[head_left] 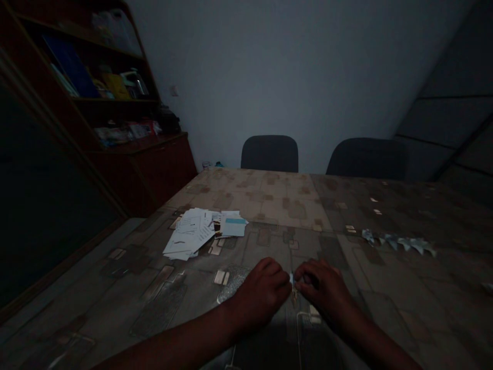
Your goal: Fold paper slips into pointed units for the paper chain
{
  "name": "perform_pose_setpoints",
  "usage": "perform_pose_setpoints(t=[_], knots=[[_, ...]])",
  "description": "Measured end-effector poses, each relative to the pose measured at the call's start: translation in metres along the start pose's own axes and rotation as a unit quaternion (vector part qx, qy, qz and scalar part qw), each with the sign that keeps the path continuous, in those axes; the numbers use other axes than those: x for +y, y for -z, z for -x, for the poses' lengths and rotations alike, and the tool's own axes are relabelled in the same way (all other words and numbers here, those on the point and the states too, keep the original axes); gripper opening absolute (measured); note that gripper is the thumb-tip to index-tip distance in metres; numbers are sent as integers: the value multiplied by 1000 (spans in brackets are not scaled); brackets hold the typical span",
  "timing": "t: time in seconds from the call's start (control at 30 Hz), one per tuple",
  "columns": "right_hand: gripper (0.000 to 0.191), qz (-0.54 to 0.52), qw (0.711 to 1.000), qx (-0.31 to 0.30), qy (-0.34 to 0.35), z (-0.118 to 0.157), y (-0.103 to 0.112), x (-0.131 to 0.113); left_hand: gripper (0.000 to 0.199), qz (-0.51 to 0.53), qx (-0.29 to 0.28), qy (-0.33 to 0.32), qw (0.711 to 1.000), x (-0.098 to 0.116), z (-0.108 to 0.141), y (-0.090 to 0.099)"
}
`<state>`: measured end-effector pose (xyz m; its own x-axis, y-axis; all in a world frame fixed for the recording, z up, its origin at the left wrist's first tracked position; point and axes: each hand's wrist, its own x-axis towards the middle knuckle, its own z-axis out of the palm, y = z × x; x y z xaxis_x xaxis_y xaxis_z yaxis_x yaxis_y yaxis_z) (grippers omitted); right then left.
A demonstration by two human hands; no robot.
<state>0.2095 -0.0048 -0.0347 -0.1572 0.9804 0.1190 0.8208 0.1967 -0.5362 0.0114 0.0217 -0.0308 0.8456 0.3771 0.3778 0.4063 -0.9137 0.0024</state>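
Observation:
My left hand (268, 288) and my right hand (321, 285) are close together above the near part of the table, fingers bent and pinched. Between their fingertips shows a narrow, pale bluish piece of paper (291, 279), mostly hidden by the fingers. Farther off to the left lies a loose pile of white printed papers (188, 234). A light blue-banded slip (233, 226) rests at the pile's right side. Over on the right, several small folded paper pieces (404, 242) with pointed edges sit in a row.
A patterned cloth covers the table (269, 195). Behind its far edge stand two dark chairs, one in the middle (269, 153) and one at the right (365, 156). A wooden shelf unit (154, 149) holding assorted items is at the left. The room is dim.

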Motion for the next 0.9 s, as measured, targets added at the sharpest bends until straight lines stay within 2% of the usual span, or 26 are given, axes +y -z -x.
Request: perform_pose_setpoints(t=[0.17, 0.47, 0.7, 0.9], knots=[[8, 9, 999, 28, 39, 8, -4, 2, 12, 6, -7, 6, 1000, 0, 2, -3], [8, 74, 991, 34, 110, 13, -5, 7, 7, -2, -12, -21, 1000, 0, 4, -2], [10, 45, 990, 16, 133, 10, -4, 14, 8, 24, -37, -22, 999, -2, 5, -1], [15, 67, 988, 21, 141, 11, -2, 9, 13, 24, -28, -15, 999, -1, 5, -3]])
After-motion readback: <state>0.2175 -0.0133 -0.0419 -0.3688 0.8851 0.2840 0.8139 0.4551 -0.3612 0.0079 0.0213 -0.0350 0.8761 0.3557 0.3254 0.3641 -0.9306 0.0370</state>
